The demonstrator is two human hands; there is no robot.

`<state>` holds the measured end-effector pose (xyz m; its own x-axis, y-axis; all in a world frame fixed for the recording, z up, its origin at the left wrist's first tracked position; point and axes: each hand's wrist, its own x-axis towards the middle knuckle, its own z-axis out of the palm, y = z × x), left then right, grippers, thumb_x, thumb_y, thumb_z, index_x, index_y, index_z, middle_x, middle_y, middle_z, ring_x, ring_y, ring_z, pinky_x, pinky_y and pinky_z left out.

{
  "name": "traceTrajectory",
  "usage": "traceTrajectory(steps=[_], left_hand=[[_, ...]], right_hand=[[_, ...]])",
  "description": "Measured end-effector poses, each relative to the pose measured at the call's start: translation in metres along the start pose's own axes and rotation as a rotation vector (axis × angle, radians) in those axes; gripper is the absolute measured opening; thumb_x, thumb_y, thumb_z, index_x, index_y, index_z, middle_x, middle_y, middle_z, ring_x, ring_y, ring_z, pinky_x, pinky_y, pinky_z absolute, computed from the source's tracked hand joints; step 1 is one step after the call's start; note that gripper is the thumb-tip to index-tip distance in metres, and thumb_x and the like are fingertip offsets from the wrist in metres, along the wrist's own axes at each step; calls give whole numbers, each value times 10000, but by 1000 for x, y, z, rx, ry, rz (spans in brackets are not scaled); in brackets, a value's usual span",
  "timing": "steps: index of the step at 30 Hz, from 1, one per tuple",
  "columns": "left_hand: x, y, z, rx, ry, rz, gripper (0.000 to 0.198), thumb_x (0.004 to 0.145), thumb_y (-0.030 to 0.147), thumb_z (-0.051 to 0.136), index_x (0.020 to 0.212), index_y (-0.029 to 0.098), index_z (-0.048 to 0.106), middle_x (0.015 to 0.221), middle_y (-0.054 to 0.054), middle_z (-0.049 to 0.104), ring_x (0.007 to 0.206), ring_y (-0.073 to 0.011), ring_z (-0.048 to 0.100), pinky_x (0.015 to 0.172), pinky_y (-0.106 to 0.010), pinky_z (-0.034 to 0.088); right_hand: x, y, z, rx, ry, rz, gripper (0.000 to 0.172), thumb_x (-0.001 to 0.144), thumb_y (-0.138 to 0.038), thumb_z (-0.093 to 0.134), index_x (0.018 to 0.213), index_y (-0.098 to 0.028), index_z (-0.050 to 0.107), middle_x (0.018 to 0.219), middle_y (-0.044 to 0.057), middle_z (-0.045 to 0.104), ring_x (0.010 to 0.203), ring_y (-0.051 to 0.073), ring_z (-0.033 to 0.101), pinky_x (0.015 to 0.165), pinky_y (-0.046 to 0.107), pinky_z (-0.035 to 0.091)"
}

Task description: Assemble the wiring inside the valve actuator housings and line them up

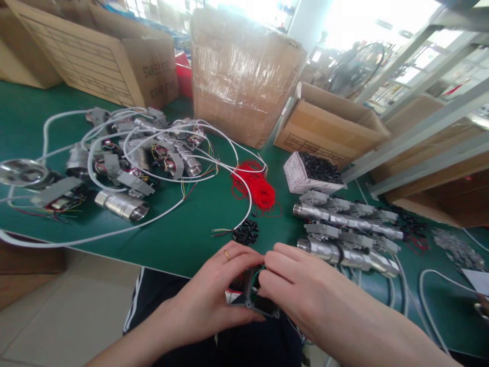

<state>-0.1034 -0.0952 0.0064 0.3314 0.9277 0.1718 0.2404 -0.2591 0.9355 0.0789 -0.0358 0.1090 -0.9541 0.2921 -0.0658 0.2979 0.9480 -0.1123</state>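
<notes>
Just past the table's front edge, above the lap, my left hand [208, 293] grips a small grey electrical housing [263, 309]. Its thumb lies below the housing and its fingers above. My right hand [300, 285] is closed, with thumb and fingertips pinched at the housing's open side. Whatever those fingertips hold is hidden behind them. A bit of green wire shows by the fingertips. Beyond the hands lie a small heap of black parts [246, 232] and a tangle of red wire [254, 188].
Steel valve bodies with grey housings [122, 204] and white cables crowd the left. More assemblies stand in two rows [347, 219] at right. Behind them are a small box of black parts [315, 171], an open carton [332, 127] and a plastic-wrapped carton [244, 71]. A metal frame [420, 132] rises at right.
</notes>
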Motion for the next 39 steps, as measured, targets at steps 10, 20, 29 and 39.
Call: traceTrajectory(steps=[10,20,29,39], left_hand=[[3,0,-1,-22,-6,-16,679,692,166,928,1294,214,617,1226,-76,666,1142,-263,599,1008,-386,500],[2,0,-3,-8,-13,-12,673,708,196,922,1306,234,616,1257,-80,660,1154,-263,600,1022,-389,500],[1,-1,0,15,-2,-47,706,673,136,926,1300,253,621,1248,-65,665,1146,-256,620,999,-367,531],[3,-6,-1,87,29,-32,697,665,171,914,1299,278,645,1264,-79,691,1167,-298,652,1017,-401,558]], right_hand=[[-8,0,9,61,49,71,103,908,-75,683,889,-165,635,911,45,644,801,202,569,719,328,478],[-4,-7,-3,-44,-10,-2,176,938,-33,599,832,-171,626,855,44,655,783,189,604,771,312,529],[-6,65,33,72,252,536,216,981,-78,547,1056,-133,742,972,94,734,897,203,693,844,335,555],[39,85,85,-71,38,559,190,939,-17,568,830,-82,711,893,108,711,891,197,672,841,319,541]])
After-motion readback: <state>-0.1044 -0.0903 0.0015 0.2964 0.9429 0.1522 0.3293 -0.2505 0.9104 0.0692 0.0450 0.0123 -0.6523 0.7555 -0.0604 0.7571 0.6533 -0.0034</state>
